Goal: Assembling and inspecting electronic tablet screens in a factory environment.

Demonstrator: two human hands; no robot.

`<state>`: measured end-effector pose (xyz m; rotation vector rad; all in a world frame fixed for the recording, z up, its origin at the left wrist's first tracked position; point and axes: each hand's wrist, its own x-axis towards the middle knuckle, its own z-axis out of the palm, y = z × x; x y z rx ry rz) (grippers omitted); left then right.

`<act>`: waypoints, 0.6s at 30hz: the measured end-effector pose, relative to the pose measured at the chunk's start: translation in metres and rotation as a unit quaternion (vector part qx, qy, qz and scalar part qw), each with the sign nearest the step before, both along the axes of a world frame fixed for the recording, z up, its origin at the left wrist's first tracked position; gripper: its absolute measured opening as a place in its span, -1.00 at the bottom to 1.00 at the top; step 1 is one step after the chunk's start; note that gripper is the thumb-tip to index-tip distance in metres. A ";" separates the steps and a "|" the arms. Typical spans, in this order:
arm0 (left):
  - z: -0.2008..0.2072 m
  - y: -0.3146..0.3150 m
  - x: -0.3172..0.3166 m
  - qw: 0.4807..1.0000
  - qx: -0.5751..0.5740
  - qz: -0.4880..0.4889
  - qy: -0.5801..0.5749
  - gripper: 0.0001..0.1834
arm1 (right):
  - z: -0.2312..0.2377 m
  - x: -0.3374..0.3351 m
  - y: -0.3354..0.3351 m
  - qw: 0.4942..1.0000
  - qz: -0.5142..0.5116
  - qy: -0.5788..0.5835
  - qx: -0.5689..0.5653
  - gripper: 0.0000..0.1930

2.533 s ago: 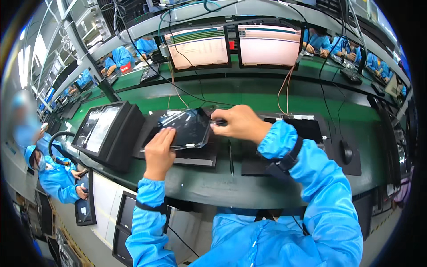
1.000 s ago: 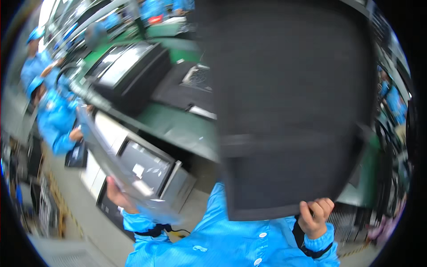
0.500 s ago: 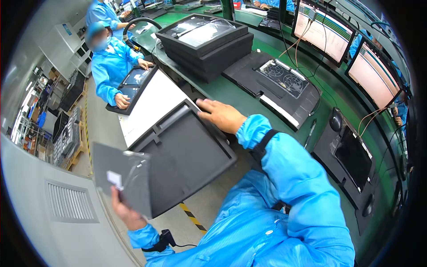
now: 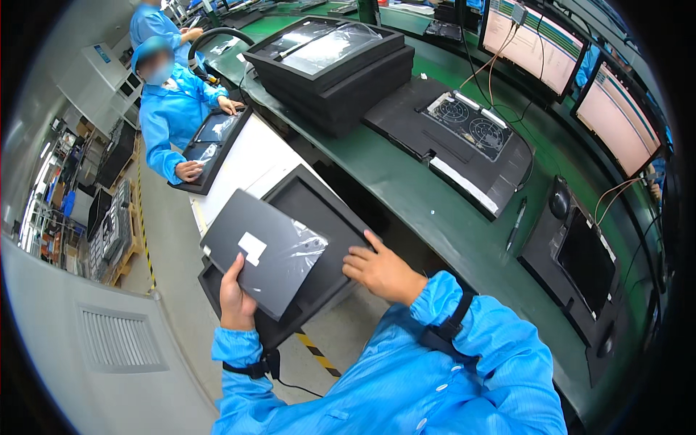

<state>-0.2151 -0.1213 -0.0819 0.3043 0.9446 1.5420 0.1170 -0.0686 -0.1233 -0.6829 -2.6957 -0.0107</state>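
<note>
My left hand (image 4: 238, 299) grips the lower left edge of a thin dark grey flat panel (image 4: 279, 264), its thumb on top beside a white label. Shiny clear film shows at the panel's right end. The panel is tilted above a black foam tray (image 4: 308, 190), hiding much of the tray's recess. At the tray's right edge my right hand (image 4: 384, 272) bends its fingers over the rim. Beneath the tray lies a white surface (image 4: 250, 156).
Stacked black foam trays (image 4: 330, 87) with film-wrapped panels stand on the green bench (image 4: 406, 192). A black fixture (image 4: 449, 141), pen (image 4: 517, 225), mouse (image 4: 558, 196) and monitors (image 4: 533, 47) are to the right. A co-worker (image 4: 163, 119) handles another tray (image 4: 217, 148) at far left.
My left hand has brought the panel rightward over the tray and turned it. My right hand has shifted from the tray's far corner down along its right edge.
</note>
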 end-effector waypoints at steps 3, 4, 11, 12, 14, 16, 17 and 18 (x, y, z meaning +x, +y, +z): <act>0.001 0.032 0.004 0.999 0.002 -0.044 0.018 -0.59 | -0.012 -0.011 0.017 0.999 -0.028 0.019 -0.013 -0.70; -0.007 0.047 0.010 0.998 -0.005 -0.064 0.017 -0.60 | -0.016 -0.012 0.022 0.999 -0.032 0.014 -0.028 -0.68; -0.061 0.096 0.017 0.988 -0.082 -0.127 -0.006 -0.57 | 0.011 0.003 -0.010 0.991 -0.114 0.063 -0.032 -0.59; -0.068 0.100 0.019 0.986 -0.103 -0.129 -0.014 -0.56 | 0.017 0.018 -0.024 0.986 -0.107 0.098 -0.077 -0.52; -0.080 0.116 0.022 0.980 -0.105 -0.171 -0.006 -0.58 | 0.038 0.056 -0.051 0.974 -0.096 0.119 -0.168 -0.53; -0.089 0.124 0.018 0.978 -0.116 -0.163 0.056 -0.63 | 0.054 0.093 -0.082 0.958 -0.088 0.133 -0.237 -0.58; -0.064 0.111 0.035 0.978 -0.110 -0.146 0.096 -0.62 | 0.057 0.109 -0.098 0.953 -0.091 0.155 -0.243 -0.60; -0.066 0.107 0.030 0.909 -0.174 -0.061 0.374 -0.59 | 0.058 0.121 -0.112 0.948 -0.095 0.161 -0.257 -0.61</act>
